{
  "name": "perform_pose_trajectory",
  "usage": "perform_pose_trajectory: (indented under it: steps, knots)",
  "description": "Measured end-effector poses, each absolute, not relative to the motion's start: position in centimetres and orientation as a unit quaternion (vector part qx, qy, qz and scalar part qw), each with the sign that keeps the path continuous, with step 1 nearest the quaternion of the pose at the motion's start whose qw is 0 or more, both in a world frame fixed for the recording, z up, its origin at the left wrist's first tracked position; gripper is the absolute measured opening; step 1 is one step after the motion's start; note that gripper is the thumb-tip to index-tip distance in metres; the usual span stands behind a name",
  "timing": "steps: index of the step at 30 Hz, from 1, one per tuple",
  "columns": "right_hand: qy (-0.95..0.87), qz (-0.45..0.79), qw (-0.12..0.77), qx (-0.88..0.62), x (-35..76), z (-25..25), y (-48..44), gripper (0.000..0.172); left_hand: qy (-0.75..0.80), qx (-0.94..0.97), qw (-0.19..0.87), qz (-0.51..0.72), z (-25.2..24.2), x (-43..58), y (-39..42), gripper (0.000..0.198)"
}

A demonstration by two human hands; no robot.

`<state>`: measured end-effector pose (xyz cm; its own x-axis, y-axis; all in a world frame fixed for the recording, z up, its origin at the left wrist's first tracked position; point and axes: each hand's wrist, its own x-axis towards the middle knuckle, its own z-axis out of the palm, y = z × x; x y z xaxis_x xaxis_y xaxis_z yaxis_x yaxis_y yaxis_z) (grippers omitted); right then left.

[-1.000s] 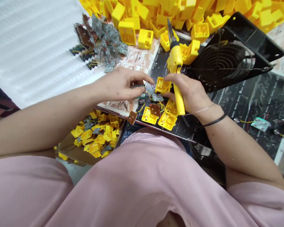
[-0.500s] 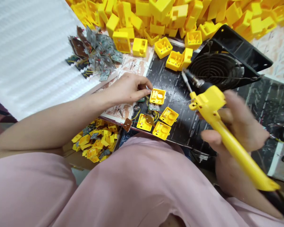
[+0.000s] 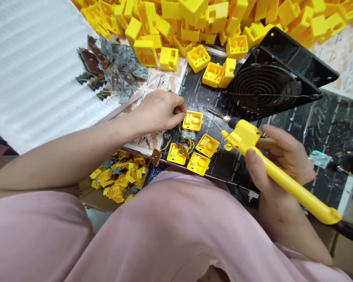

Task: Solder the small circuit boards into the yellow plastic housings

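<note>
— What is your right grip on?

— My right grip [image 3: 279, 160] is wrapped around the yellow iron [image 3: 296, 192], with the thumb laid along the handle. The metal tip sticks out ahead of the grip and points toward my other hand.

— And the left?

— My left grip [image 3: 161, 111] rests on the tabletop [image 3: 326, 125] with its fingers bunched tight. I cannot tell whether they pinch anything, because the fingertips hide it. An open housing [image 3: 192, 120] lies just beside those fingertips, on the side toward the iron. It sits between the two grips, and the iron's tip is near it but not touching.

— Anything else close by?

— Three more housings [image 3: 208, 145] with thin wires lie nearer to me than that one. Beyond the right grip stands a tilted black fan [image 3: 264, 88]. Beyond the left grip is a heap of boards [image 3: 112, 74]. A yellow pile [image 3: 223, 15] runs along the far edge.
</note>
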<state>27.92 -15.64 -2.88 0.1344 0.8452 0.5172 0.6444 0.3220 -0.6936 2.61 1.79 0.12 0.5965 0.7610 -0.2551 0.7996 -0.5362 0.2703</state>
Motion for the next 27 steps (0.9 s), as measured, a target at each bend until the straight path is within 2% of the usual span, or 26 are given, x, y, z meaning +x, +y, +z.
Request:
perform_pose_trajectory:
  steps: [2, 6, 10, 14, 20, 23, 27]
  knots:
    - [-0.677, 0.074, 0.481, -0.553, 27.8, -2.6, -15.5, 0.061, 0.434, 0.881, 0.179, -0.061, 0.3, 2.9, 2.0, 0.037]
    - [-0.724, 0.028, 0.459, -0.515, 27.5, -2.6, -14.3, 0.05, 0.42, 0.888, 0.175, -0.065, 0.1, 3.3, 2.7, 0.031]
    - [-0.759, 0.038, 0.456, -0.463, 27.4, -3.1, -13.6, 0.027, 0.405, 0.895, 0.17, -0.084, 0.0, 3.6, 3.4, 0.028]
    - [-0.778, 0.057, 0.416, -0.467, 27.1, -3.2, -13.3, 0.007, 0.404, 0.892, 0.173, -0.108, 0.4, 4.1, 3.8, 0.03]
    - [-0.813, 0.016, 0.366, -0.452, 26.8, -1.1, -13.1, 0.01, 0.421, 0.876, 0.161, -0.172, 1.5, 5.2, 3.7, 0.039]
    - [-0.793, 0.066, 0.369, -0.481, 27.5, -0.7, -13.5, 0.004, 0.421, 0.875, 0.163, -0.176, 1.5, 5.3, 3.7, 0.039]
    - [-0.753, 0.105, 0.39, -0.52, 28.3, -1.5, -14.0, 0.009, 0.414, 0.881, 0.16, -0.167, 1.2, 5.1, 3.9, 0.038]
